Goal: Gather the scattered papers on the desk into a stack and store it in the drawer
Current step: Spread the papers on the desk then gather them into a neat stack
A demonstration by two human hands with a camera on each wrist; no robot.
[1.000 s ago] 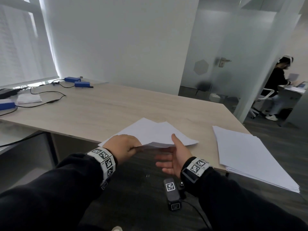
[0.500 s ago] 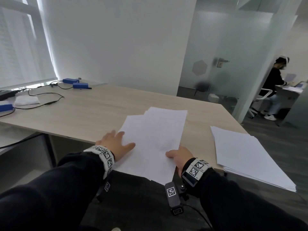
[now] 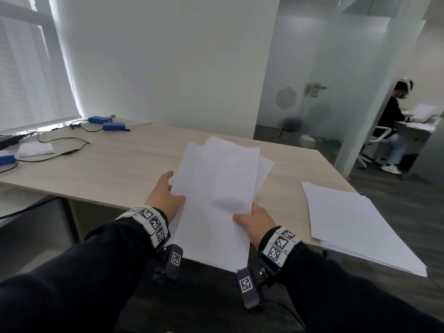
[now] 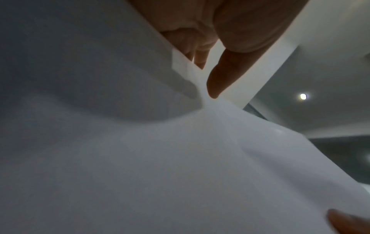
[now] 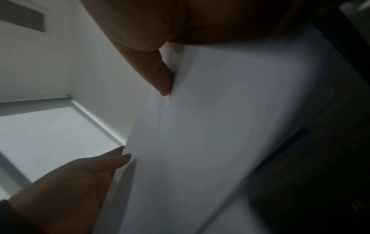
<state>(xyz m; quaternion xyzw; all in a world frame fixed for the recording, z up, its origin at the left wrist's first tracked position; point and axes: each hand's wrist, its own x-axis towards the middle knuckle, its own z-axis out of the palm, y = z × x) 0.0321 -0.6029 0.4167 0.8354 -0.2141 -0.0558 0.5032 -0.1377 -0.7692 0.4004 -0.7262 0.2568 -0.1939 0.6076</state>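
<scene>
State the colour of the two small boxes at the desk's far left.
Blue boxes; clearest in the head view.

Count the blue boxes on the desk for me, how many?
3. Two sit side by side at the far left corner, near the window. One lies at the left edge, partly cut off; more may be out of view.

Plain white sheets (image 3: pixel 216 193) between the hands; a second white paper stack (image 3: pixel 355 227) right of the right hand. The counter (image 3: pixel 115 164) is pale wood-grain. Both wristbands (image 3: pixel 151 219) carry black-and-white square markers over black sleeves (image 3: pixel 72 272). Blue boxes (image 3: pixel 113 126) lie far left, beyond black cables (image 3: pixel 60 140).
</scene>
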